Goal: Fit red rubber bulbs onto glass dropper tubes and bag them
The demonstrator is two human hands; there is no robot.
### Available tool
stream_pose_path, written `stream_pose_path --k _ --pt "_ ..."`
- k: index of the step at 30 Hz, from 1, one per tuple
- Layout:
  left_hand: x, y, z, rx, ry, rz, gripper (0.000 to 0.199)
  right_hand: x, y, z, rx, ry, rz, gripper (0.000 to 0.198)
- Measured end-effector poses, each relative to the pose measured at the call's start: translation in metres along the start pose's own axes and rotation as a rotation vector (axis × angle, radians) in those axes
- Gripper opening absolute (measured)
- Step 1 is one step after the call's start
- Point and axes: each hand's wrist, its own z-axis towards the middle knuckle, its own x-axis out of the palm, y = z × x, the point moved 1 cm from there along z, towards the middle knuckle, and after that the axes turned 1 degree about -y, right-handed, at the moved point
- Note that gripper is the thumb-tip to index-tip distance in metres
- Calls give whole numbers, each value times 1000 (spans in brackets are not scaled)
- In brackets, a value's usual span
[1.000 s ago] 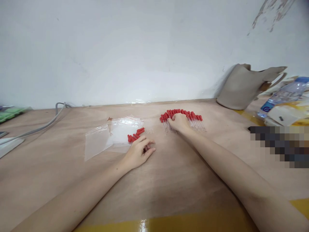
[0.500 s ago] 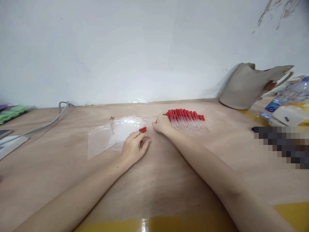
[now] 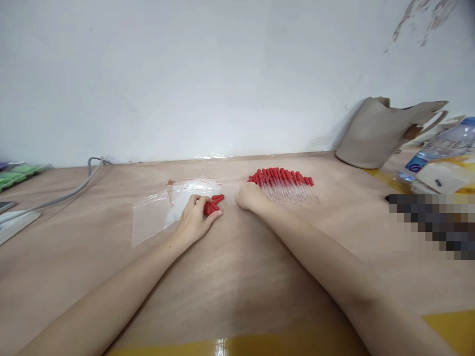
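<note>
My left hand (image 3: 196, 216) curls around a small bunch of red rubber bulbs (image 3: 211, 206), with the fingers behind them and the thumb in front. More red bulbs poke out past the fingertips. To its right, my right hand (image 3: 249, 195) is closed, its fingertips turned away and hidden, so what it pinches cannot be made out. Thin clear tubes (image 3: 231, 200) lie just left of it. Beyond that hand, a row of droppers (image 3: 287, 185) with red bulbs and clear slender stems lies side by side on the brown paper.
Clear zip bags (image 3: 150, 217) lie left of my left hand. A grey cable (image 3: 74, 190) crosses the far left, near green packets (image 3: 18, 173). At the right are a beige bag (image 3: 371, 133), a plastic bottle (image 3: 434, 148) and a tissue pack (image 3: 441, 173). A white wall (image 3: 237, 84) stands behind.
My left hand has drawn slightly left and spread around the bulbs, so more of them show. My right hand has turned, its fingers now hidden beside the clear tubes.
</note>
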Motion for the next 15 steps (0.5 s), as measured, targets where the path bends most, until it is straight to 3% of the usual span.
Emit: stream_pose_path --k 5,9,12,15 --pt "-2 2 5 -6 -34 13 46 -12 -18 -40 -145 -88 -49 23" --pt "-9 11 21 11 -20 43 32 -10 -41 -72 -536 -225 -120 20" --pt "-11 19 41 -26 30 55 26 -3 -56 -84 -731 -321 -97 22" --pt "-7 23 61 -165 163 -55 24 4 -65 -89 -773 -406 -5 26"
